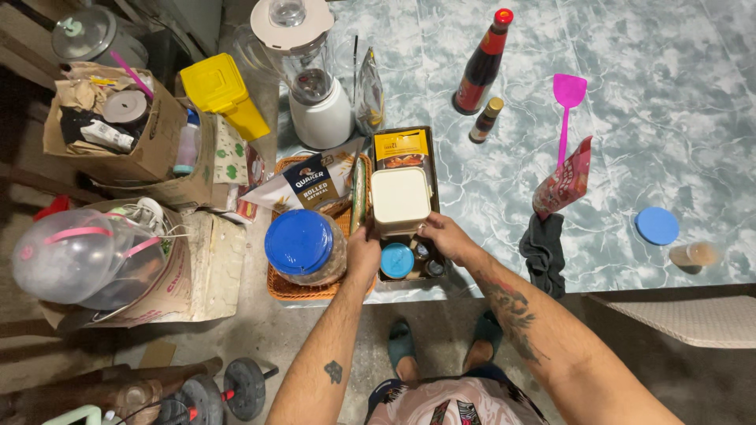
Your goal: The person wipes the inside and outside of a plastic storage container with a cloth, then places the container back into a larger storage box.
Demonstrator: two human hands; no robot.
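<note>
Looking down from the head camera: a marbled green-white table runs across the upper right, its near edge passing just above the person's feet. A dark rectangular tray sits at that near edge, just beside a woven orange basket on its left. Right of the tray the tabletop is mostly bare out to a dark cloth draped over the edge; a red pouch and a pink spatula stand beyond it. A blue lid and a small glass lie well apart, far right. Behind the tray: a white blender, a tall dark sauce bottle and a small brown bottle. Left side is crowded: a yellow container, cardboard boxes, a clear plastic dome.

Left hand: fingers curled, gripping the tray's near left corner, between the tray and a blue-lidded jar in the basket. Right hand: fingers curled onto the tray's near right rim, touching it just below a cream square tub. Whether the fingertips also touch the tub, cannot tell. A small blue-capped jar sits in the tray between the two hands.
</note>
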